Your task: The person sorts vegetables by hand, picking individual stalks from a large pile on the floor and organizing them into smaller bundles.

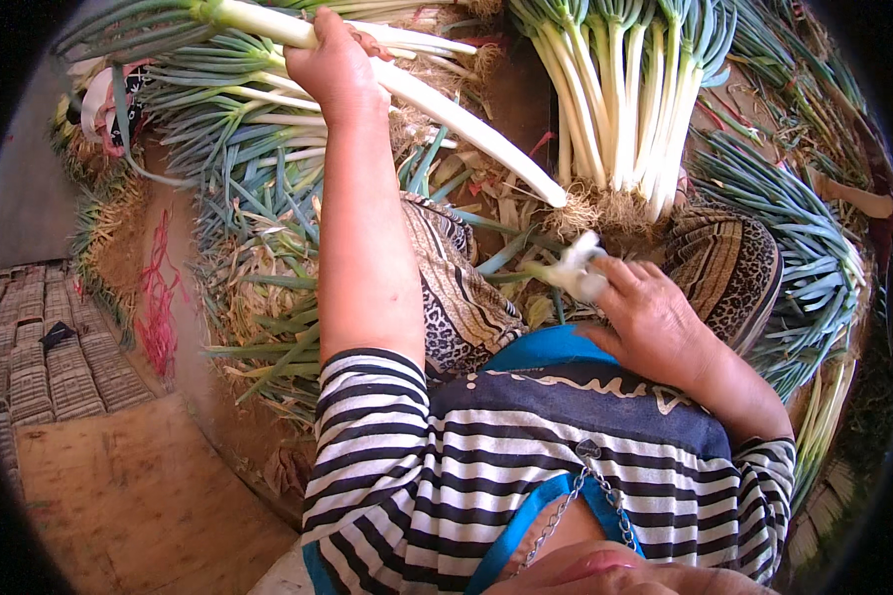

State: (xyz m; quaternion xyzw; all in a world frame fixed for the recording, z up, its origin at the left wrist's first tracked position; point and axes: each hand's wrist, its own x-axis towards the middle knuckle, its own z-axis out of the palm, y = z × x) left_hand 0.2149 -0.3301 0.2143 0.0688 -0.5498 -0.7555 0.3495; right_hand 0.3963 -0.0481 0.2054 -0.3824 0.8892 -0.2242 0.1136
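Note:
My left hand [338, 71] is closed around the shaft of a long green onion [461, 119]. The onion's green leaves point to the upper left, and its rooted white end slants down to the right. Lower down, my right hand [651, 320] pinches a blurred strip of whitish outer leaf [577, 271] above my lap. A green leaf trails from that strip to the left. Just beyond the held onion's roots stands a bundle of trimmed white-stemmed green onions [625, 104], roots towards me.
More green onions [231, 111] lie in a heap at the left, with leaf scraps [268, 260] below. Another pile [804, 253] curves along the right side. Pink twine [160, 305] lies on the floor near a wooden board [141, 476]. Another person's arm [852, 195] shows at far right.

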